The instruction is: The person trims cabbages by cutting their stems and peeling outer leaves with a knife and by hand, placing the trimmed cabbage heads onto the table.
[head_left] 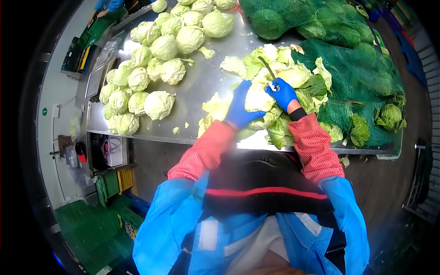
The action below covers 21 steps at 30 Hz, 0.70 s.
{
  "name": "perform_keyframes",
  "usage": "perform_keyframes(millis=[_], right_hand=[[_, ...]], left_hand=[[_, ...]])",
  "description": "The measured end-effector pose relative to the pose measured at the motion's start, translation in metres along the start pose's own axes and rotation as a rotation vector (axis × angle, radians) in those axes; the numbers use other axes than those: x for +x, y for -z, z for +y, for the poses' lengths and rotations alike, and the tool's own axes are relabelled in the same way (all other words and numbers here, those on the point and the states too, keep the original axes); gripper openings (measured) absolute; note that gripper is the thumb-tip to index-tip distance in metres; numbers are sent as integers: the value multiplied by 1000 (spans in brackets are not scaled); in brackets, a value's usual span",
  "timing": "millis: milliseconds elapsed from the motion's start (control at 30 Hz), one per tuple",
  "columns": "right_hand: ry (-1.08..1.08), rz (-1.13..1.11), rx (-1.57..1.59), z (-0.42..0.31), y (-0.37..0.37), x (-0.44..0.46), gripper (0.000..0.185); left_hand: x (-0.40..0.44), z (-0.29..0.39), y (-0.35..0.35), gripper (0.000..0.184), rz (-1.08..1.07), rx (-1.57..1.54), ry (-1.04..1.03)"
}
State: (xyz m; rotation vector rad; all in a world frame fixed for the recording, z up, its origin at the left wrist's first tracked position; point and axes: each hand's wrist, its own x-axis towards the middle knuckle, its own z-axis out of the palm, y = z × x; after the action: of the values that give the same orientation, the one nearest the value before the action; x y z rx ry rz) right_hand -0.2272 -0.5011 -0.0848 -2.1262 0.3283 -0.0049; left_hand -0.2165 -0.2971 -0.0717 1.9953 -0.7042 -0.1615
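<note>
A pale cabbage head [258, 100] rests on the metal table in front of me. My left hand [241, 109], in a blue glove, cups it from the left with thumb and fingers spread around its side. My right hand [283, 95], also gloved, is closed around a knife [267, 67] at the cabbage's right side; the dark blade points up and away from me. Loose outer leaves [293, 74] lie heaped behind and to the right of the cabbage. More leaf pieces [215, 107] are at its left.
A pile of trimmed cabbages [164, 47] covers the left part of the metal table [201, 87]. Green net sacks of cabbages [353, 78] fill the right side. Green crates [91, 224] stand on the floor at left. Another person's arm [109, 7] shows at top left.
</note>
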Motion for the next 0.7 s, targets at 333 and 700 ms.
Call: perform_keyframes(millis=[333, 700], right_hand=[[-15, 126, -459, 4, 22, -26, 28], [451, 223, -365, -112, 34, -61, 57]], left_hand=[[6, -19, 12, 85, 129, -919, 350], [20, -16, 14, 59, 191, -654, 219]])
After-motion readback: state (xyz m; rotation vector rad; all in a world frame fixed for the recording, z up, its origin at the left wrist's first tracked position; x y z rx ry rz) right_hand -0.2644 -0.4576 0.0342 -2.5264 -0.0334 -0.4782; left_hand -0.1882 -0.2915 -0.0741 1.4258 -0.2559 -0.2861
